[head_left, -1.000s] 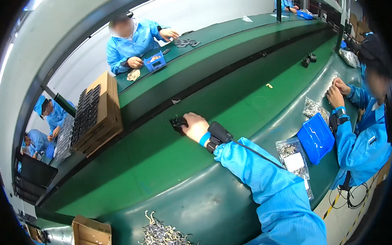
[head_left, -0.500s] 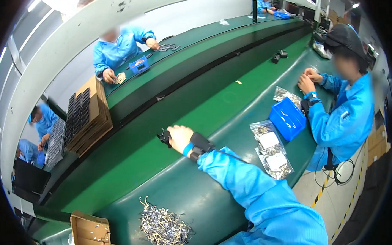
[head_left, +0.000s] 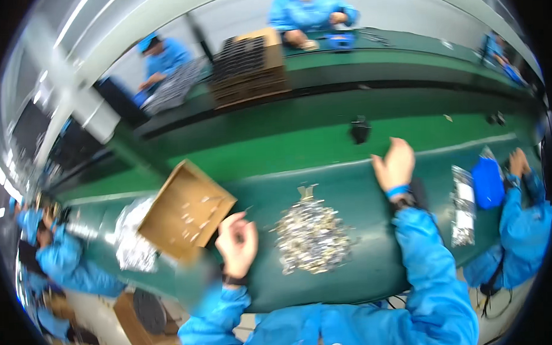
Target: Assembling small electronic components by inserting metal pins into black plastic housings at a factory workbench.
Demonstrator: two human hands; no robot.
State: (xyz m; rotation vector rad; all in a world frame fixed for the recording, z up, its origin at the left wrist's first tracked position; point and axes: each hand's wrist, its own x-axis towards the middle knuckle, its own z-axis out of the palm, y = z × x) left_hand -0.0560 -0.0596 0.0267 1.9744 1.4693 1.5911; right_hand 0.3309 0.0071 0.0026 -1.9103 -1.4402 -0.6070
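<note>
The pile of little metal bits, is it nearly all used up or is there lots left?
Lots left. The pile of small metal parts is big. A few pieces already lie in the cardboard box, and a dark part sits on the green belt. The left hand seems to pinch one small piece beside the box; the right hand is open and empty.

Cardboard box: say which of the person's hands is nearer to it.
Left. The left hand is right beside the cardboard box; the right hand is far off, beyond the pile of metal parts.
</note>
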